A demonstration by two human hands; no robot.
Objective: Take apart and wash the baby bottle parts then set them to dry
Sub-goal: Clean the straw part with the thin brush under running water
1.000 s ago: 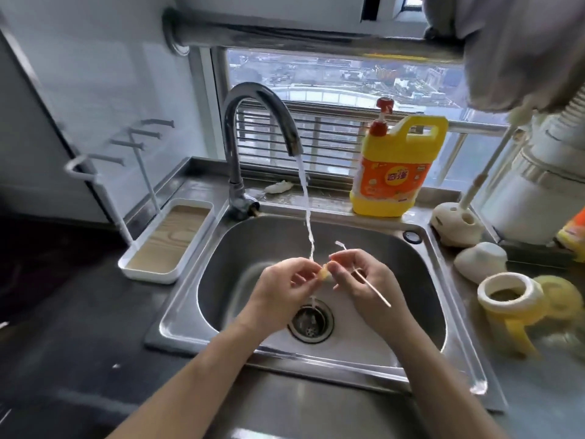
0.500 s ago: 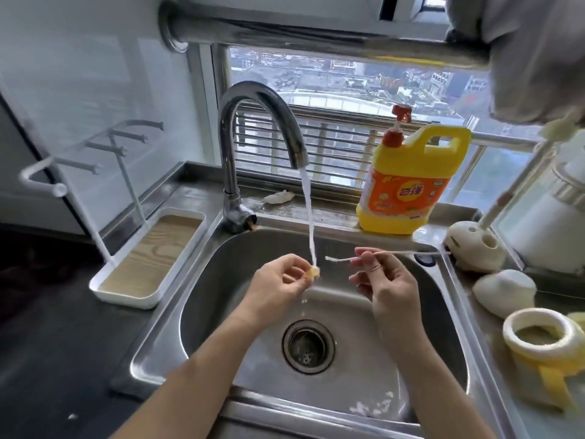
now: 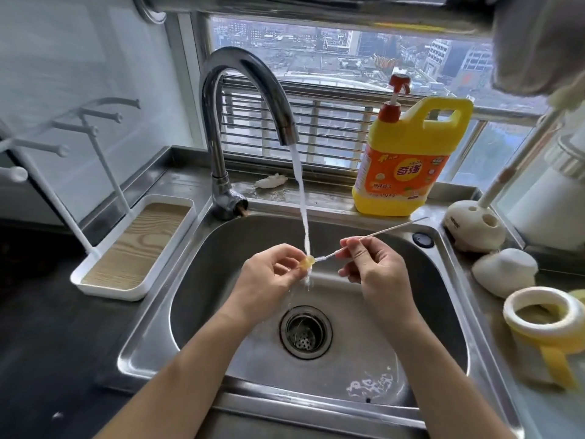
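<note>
Over the steel sink [image 3: 437,299], my left hand [image 3: 269,280] pinches a small yellowish translucent bottle part [image 3: 307,263] under the running water from the faucet [image 3: 247,99]. My right hand [image 3: 373,264] holds a thin white straw brush [image 3: 389,231], whose tip touches the small part. The brush handle points up and right. On the counter at right stands the bottle [image 3: 544,331] with a white collar and yellow handles. Beside it lie a white dome-shaped part [image 3: 503,274] and a white brush holder [image 3: 471,226].
A yellow and orange dish soap jug [image 3: 408,166] stands behind the sink by the window. A white drying rack with pegs and a wood-lined tray [image 3: 133,251] sits on the dark counter at left. A grey cloth [image 3: 538,42] hangs at top right. The drain strainer [image 3: 305,332] is below my hands.
My right hand swung the brush from pointing down-right to pointing up-right, and its tip now meets the small part in the water stream. The camera has come closer.
</note>
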